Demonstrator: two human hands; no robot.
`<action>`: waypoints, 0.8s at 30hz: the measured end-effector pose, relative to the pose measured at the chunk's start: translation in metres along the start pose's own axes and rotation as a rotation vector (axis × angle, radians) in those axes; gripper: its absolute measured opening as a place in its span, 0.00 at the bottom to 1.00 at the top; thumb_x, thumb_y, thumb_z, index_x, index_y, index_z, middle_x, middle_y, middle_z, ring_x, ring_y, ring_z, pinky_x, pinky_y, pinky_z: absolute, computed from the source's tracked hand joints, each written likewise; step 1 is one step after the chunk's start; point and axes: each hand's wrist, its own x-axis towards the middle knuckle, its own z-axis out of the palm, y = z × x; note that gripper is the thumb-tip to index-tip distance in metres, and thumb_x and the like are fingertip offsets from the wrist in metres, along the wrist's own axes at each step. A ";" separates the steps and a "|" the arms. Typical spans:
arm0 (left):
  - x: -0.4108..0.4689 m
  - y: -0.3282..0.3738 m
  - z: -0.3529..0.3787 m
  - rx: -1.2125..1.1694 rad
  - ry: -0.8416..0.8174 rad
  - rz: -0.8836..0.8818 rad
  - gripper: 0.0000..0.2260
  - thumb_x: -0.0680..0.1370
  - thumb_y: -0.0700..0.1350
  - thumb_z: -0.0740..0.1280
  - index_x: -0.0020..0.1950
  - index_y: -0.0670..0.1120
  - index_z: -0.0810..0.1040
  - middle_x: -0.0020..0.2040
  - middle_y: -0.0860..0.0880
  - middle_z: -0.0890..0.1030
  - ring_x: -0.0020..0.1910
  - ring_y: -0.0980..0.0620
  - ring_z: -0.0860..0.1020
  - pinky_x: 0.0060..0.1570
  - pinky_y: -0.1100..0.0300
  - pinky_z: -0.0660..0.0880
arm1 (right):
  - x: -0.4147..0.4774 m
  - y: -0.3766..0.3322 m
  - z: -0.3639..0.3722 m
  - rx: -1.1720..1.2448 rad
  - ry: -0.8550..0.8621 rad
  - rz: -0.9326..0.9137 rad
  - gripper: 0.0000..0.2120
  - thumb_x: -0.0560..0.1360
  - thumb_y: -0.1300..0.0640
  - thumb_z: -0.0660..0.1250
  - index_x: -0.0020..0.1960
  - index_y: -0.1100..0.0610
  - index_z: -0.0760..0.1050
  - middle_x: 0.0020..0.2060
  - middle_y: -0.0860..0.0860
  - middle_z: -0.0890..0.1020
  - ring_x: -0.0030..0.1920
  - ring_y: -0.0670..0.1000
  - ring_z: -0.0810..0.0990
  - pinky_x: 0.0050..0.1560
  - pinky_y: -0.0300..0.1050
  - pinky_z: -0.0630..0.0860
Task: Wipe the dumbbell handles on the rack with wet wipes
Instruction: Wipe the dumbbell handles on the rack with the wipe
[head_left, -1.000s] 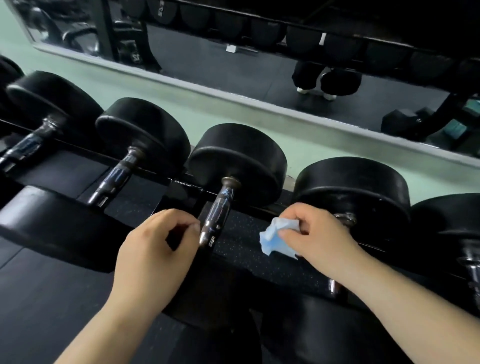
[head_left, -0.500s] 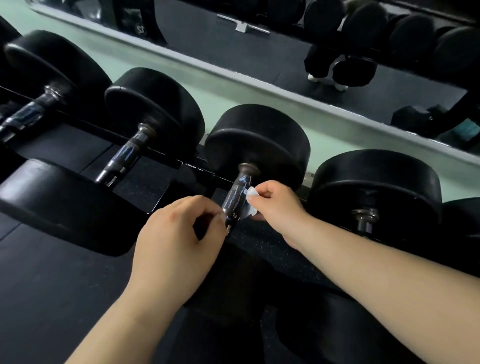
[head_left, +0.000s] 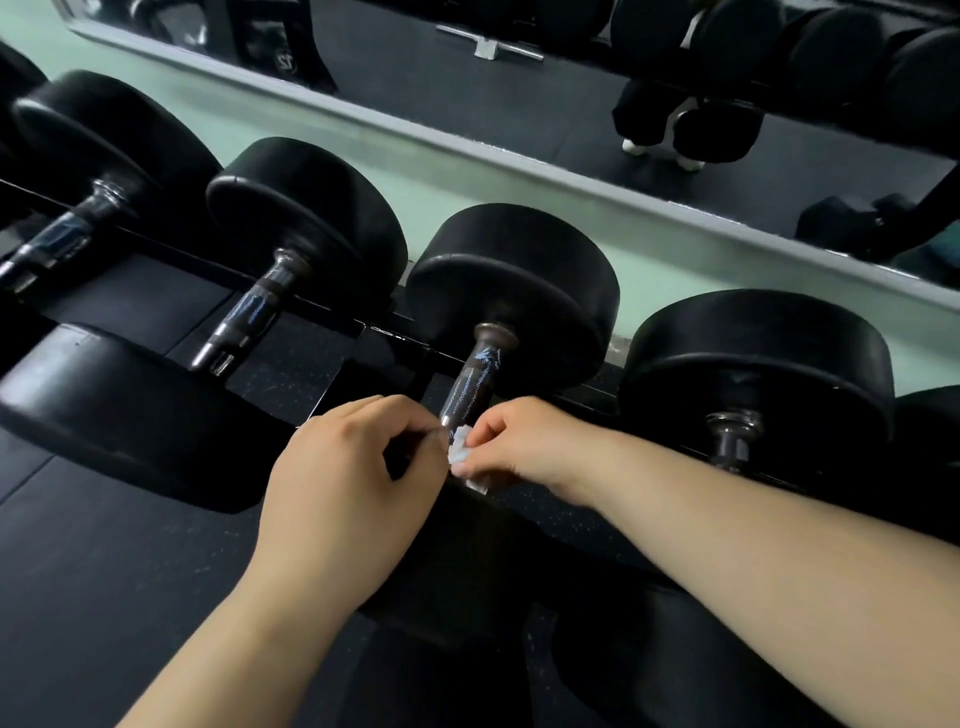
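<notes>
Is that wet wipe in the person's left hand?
No, the right hand pinches the wet wipe against the dumbbell handle.

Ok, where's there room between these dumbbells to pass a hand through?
Counting visible handles from the left: open gaps between first handle and second handle, and between second and third handle, dark mat showing below. Crowded at the third handle's near end, where left hand and right hand with the wipe meet.

This was a gym: a row of black dumbbells (head_left: 511, 275) sat on a rack (head_left: 337, 319), a long wall mirror (head_left: 519, 104) reflected more weights (head_left: 831, 57), and dark rubber flooring (head_left: 104, 597) lay below.
</notes>
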 end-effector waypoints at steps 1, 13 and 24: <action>0.000 0.000 0.000 -0.011 -0.005 -0.007 0.06 0.66 0.49 0.61 0.33 0.55 0.77 0.34 0.59 0.78 0.46 0.65 0.71 0.33 0.72 0.64 | 0.001 0.000 -0.003 -0.014 0.023 -0.010 0.13 0.67 0.67 0.71 0.31 0.56 0.70 0.30 0.50 0.75 0.32 0.44 0.75 0.37 0.33 0.73; 0.002 -0.001 -0.001 0.003 -0.012 0.021 0.09 0.65 0.57 0.58 0.40 0.57 0.75 0.49 0.69 0.72 0.45 0.66 0.73 0.39 0.70 0.70 | 0.003 0.000 -0.005 0.018 0.029 -0.070 0.11 0.69 0.66 0.70 0.33 0.56 0.71 0.31 0.50 0.75 0.34 0.46 0.75 0.43 0.37 0.75; 0.001 0.000 0.000 0.001 -0.017 -0.014 0.04 0.66 0.50 0.62 0.32 0.55 0.75 0.47 0.69 0.74 0.44 0.66 0.74 0.40 0.73 0.68 | 0.010 -0.003 -0.017 0.081 0.197 -0.097 0.10 0.70 0.62 0.70 0.34 0.54 0.72 0.36 0.50 0.77 0.45 0.52 0.78 0.55 0.46 0.76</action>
